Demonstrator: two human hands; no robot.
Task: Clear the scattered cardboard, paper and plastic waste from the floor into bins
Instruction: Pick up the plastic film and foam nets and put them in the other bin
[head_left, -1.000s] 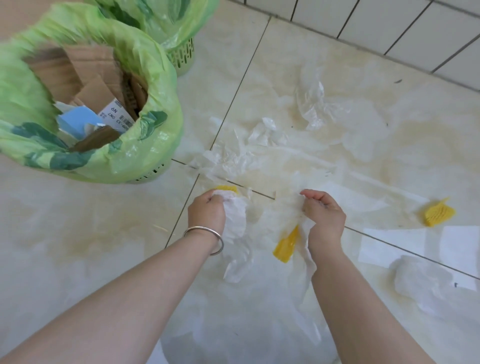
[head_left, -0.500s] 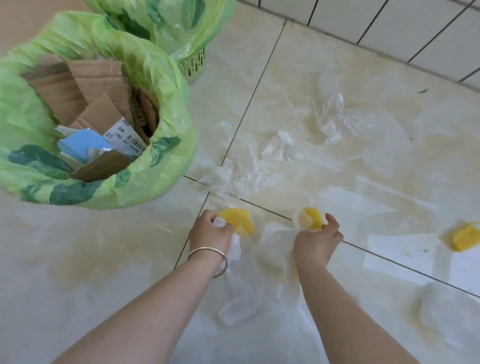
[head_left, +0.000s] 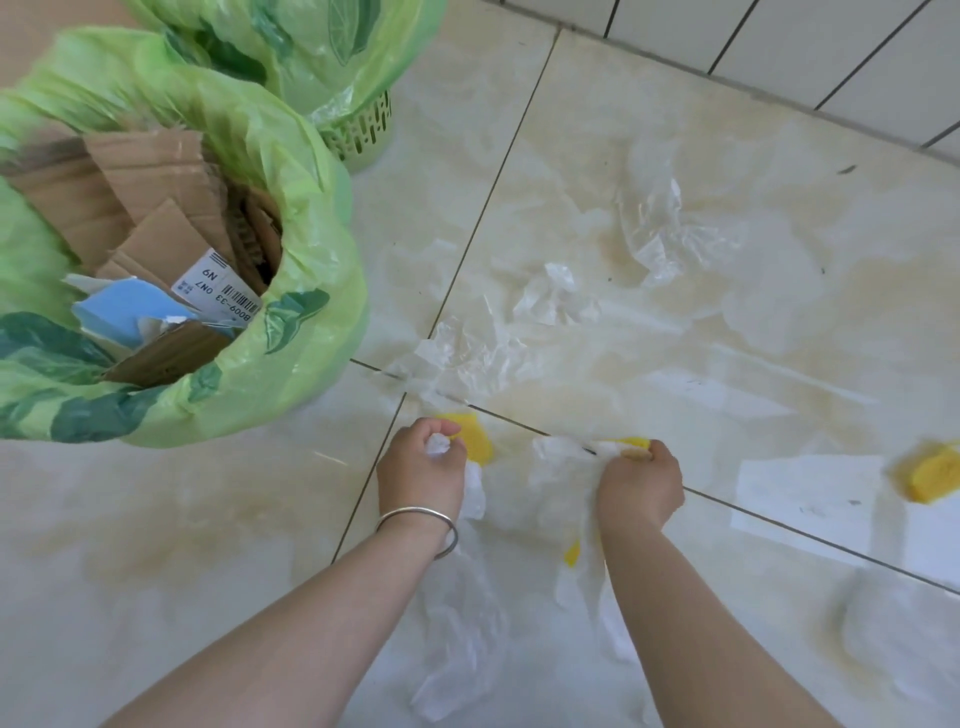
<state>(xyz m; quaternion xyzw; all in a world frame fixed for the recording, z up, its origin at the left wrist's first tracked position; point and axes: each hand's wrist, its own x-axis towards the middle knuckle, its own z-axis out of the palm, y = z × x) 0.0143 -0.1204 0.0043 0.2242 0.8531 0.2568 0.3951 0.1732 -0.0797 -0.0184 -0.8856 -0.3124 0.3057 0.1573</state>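
Observation:
My left hand (head_left: 423, 470), with a silver bangle on its wrist, grips a bunch of white plastic film (head_left: 457, 613) that hangs down below it; a yellow foam net (head_left: 475, 435) shows just past its fingers. My right hand (head_left: 640, 486) grips more white plastic film (head_left: 558, 462) together with a yellow foam piece (head_left: 635, 444). Both fists are low over the tiled floor. More clear plastic sheets (head_left: 670, 234) and a crumpled plastic wad (head_left: 553, 296) lie scattered farther out.
A bin lined with a green bag (head_left: 306, 291), full of cardboard, stands at left, with a second green-lined bin (head_left: 358, 130) behind it. White paper sheets (head_left: 810, 493) and another yellow foam net (head_left: 935, 475) lie at right. A tiled wall (head_left: 779, 41) runs along the top.
Both hands have gathered the plastic tighter into their fists and moved forward over the tile joint. The view has shifted, so the bins look nearer and larger.

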